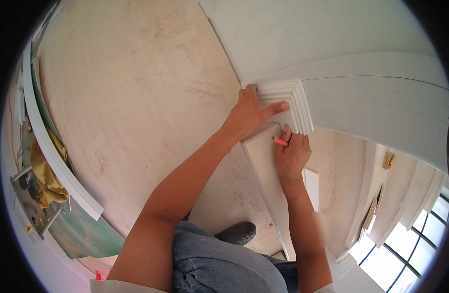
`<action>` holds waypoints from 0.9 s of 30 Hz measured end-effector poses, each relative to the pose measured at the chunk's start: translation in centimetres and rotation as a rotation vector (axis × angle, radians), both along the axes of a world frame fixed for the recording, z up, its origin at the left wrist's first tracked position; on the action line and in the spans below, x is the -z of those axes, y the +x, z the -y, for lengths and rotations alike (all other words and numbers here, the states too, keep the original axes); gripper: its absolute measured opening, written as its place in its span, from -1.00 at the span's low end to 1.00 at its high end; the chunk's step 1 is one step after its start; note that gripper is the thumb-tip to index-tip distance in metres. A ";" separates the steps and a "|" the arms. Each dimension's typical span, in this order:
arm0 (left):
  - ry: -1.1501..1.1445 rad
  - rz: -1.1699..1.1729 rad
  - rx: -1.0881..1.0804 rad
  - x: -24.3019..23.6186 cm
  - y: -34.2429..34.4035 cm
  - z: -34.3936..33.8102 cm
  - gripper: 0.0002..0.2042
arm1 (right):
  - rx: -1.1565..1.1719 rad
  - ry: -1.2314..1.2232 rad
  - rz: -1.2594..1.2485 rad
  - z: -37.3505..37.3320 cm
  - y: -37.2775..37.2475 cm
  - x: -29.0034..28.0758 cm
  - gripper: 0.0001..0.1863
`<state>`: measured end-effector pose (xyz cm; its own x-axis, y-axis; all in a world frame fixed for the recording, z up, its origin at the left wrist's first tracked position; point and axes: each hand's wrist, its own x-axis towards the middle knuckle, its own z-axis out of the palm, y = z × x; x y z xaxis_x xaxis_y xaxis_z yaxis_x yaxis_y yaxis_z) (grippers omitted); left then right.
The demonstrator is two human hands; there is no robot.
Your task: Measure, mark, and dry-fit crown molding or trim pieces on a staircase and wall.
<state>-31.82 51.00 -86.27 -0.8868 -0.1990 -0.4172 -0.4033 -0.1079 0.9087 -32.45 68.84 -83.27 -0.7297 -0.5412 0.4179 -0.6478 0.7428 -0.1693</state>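
A short white moulding piece (301, 110) with ribbed profile and a mitred corner stands against the white wall, where the landing meets the first step down. My left hand (249, 113) grips it, fingers at its far left end and thumb laid across its front. My right hand (292, 154) is closed at its near right end, fingertips touching the ribbed edge. A short red stick like a pencil (280, 141) pokes out between the right hand's fingers; its tip is hidden.
Stairs (341, 151) descend on the right, with a white offcut (311, 188) and a yellow tool (389, 160) on them. A long white moulding strip (63, 161) lies left, beside a brown crumpled bag (47, 168) and a green sheet (85, 234). My shoe (238, 233) stands near the step edge.
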 end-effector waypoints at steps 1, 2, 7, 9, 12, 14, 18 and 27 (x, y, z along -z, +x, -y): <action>0.026 -0.001 0.014 -0.2 0.0 0.1 0.24 | 0.006 0.014 0.008 -0.1 0.0 0.0 -0.65; 0.024 0.001 0.016 -0.1 0.0 0.1 0.24 | 0.007 0.012 0.010 -0.1 0.1 0.0 -0.65; 0.006 0.003 0.032 0.0 0.0 0.1 0.28 | -0.028 -0.009 -0.008 0.1 -0.1 0.0 -0.64; -0.028 0.007 0.030 0.6 -0.2 0.0 0.31 | -0.009 0.012 0.011 0.0 0.0 0.1 -0.63; -0.061 0.016 0.035 0.8 -0.3 -0.1 0.36 | 0.014 0.039 0.032 -0.1 0.1 0.0 -0.63; -0.063 0.022 0.042 0.9 -0.3 -0.2 0.37 | 0.017 0.040 0.037 -0.1 0.1 0.0 -0.63; -0.080 -0.007 0.022 1.2 -0.3 -0.2 0.38 | 0.012 0.027 0.032 0.0 0.1 0.0 -0.67; -0.016 -0.024 -0.001 0.7 -0.1 -0.2 0.36 | 0.033 -0.010 0.087 -0.1 0.0 0.1 -0.65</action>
<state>-31.89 51.20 -87.01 -0.8962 -0.2067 -0.3926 -0.3813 -0.0937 0.9197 -32.41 68.92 -83.39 -0.7807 -0.5126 0.3574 -0.6057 0.7614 -0.2312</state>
